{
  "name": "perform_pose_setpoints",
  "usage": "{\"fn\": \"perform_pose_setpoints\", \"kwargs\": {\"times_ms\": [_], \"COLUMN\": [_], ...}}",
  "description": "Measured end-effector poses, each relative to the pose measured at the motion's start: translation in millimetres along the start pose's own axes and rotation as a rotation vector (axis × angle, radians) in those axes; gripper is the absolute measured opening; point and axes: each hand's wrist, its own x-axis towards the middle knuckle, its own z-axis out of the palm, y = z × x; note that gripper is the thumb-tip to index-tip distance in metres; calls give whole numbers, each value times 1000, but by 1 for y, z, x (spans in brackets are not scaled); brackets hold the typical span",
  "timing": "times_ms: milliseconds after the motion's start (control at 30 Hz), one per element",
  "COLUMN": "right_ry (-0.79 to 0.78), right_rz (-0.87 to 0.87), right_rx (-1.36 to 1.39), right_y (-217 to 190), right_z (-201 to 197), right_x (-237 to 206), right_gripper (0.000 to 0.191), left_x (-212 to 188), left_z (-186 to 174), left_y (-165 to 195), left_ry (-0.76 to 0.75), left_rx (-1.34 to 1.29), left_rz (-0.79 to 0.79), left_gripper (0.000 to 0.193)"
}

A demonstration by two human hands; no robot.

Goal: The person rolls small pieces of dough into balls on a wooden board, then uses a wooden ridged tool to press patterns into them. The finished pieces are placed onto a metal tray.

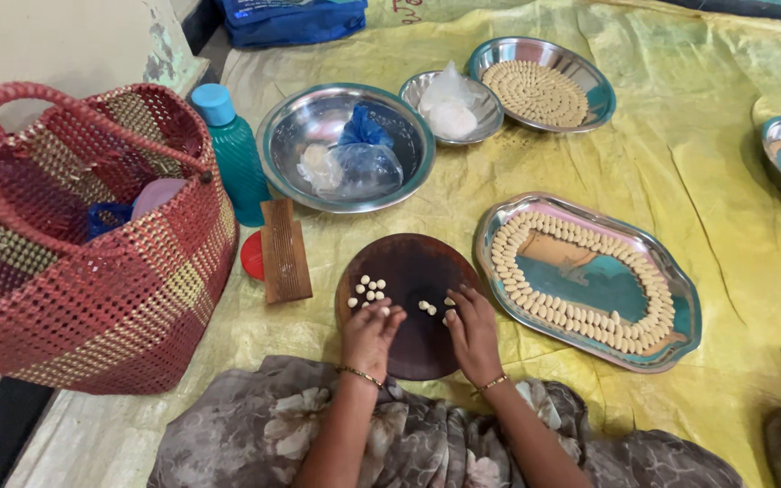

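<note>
yellow floor sheet (725,271) | round board (413,271); steel trays (680,307); bowls (273,136); woven basket (92,298); bottle (237,154)

Left hand (370,336): bare, no ring can be seen.
Left wrist: one thin gold-coloured bangle (360,373), with small beads on it.
Right hand (473,333): bare, the fingers without any ring that shows.
Right wrist: one thin gold-coloured bangle (493,384), plain and narrow.
Forearms: uncovered, no sleeve reaches them.
Garment (255,434): grey-brown cloth over the lap, printed with pale cream flowers, soft and folded.
</note>
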Motion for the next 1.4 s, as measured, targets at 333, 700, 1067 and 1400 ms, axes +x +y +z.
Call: {"fn": "perform_pose_setpoints", "kwargs": {"times_ms": [333, 700, 1067, 1400], "right_ry": [55, -35, -115, 118], "right_rz": [144, 50, -16, -53], "right_rx": [-114, -176, 293, -293], "right_y": [28, 15, -27, -117], "right_z": [-1, 7, 9, 19], "right_x": [-9, -5, -18, 6], "right_gripper": [25, 21, 14, 66], "left_x": [10, 18, 2, -10], "left_z": [15, 12, -2, -11], "left_y": [19, 6, -42, -47], "left_ry": [365, 264, -127, -812], "left_rx": [1068, 936, -119, -188], "left_rz": [717, 725, -216, -136], "left_gripper": [32, 19, 65, 85]}}
